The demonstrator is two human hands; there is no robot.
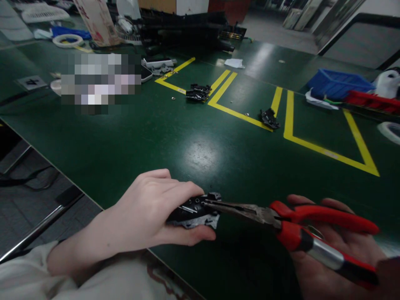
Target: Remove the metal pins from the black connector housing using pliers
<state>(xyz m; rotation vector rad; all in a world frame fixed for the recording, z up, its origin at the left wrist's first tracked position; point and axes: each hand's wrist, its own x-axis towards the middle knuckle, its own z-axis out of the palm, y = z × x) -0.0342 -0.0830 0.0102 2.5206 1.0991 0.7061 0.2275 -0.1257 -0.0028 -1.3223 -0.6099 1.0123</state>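
My left hand (156, 208) grips a small black plastic part (193, 210) with a grey metal edge, just above the green table near its front edge. Fingers lie over its top and the thumb presses from below. In my right hand (334, 250) rest needle-nose pliers (290, 227) with red and black handles, which lie across the palm and fingers. The tips of the pliers' long jaws touch the upper right end of the black part, beside small round holes. Whether the tips pinch anything there is too small to tell.
On the green table (140, 129), yellow tape (331, 156) marks out bays. Two similar black parts (198, 92) (269, 118) lie at the tape. A blue bin (339, 83) and a red tray (373, 101) stand at right. Black pieces (187, 29) are piled at the back.
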